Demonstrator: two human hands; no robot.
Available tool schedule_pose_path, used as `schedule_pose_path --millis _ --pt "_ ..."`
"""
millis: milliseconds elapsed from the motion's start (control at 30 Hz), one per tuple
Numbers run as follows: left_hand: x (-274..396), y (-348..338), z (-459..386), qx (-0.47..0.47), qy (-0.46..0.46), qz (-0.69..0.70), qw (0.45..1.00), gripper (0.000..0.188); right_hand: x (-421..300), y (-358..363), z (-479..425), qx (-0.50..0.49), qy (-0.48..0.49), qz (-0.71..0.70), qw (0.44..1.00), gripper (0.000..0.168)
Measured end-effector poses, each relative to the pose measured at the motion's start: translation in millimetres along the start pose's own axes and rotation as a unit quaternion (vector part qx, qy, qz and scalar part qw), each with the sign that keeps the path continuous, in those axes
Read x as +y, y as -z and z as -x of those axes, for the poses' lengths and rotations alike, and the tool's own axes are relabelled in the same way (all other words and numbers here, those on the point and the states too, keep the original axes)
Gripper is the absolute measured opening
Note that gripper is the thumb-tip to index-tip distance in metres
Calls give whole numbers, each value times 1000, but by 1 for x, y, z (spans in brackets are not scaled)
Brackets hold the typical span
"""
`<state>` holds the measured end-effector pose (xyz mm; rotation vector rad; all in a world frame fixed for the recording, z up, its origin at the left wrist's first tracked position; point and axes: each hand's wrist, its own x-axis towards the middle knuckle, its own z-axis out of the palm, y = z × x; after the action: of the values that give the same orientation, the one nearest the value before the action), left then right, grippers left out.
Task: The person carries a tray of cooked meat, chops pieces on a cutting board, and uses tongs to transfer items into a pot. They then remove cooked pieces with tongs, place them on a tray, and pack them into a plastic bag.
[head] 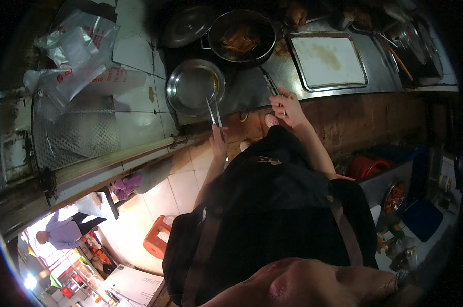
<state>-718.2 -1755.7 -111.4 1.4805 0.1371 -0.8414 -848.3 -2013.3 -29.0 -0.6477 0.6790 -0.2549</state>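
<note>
My left hand (218, 141) grips a two-armed metal tool (213, 113), tongs or scissors. Its narrow tips are apart and lie over the near rim of a round stainless steel bowl (191, 86); whether they touch it I cannot tell. A slim metal utensil (269, 81) is held in my right hand (287, 105). The utensil's dark far end points at the near side of a deep pot (270, 46), where contact is unclear. Inside the pot lies a brown piece of food (241, 40), apparently meat. To the pot's right sits a metal-rimmed tray (364, 78) with a brown stain on its white surface.
A round lid (188, 23) lies left of the pot. Printed plastic bags (74, 57) cover part of the tiled counter (139, 122). Below stand an orange stool (154, 238) and a red basin (366, 167). Another person (62, 232) stands in the distance at lower left.
</note>
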Motion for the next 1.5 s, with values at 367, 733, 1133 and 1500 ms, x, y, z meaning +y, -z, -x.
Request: schedule_pose_path --millis 367,733,1133,1500 --pt "107 -90 -143 17 -64 -364 929 53 -13 16 78 15 -23 95 995 52" --pt "146 -169 -229 99 -20 -558 824 59 30 87 99 -1 61 159 985 62" --pt "144 -169 -244 138 -67 -591 792 52 24 103 98 -20 16 168 985 65" --pt "176 -166 -209 206 -341 -542 740 42 -42 43 85 -28 10 282 959 59"
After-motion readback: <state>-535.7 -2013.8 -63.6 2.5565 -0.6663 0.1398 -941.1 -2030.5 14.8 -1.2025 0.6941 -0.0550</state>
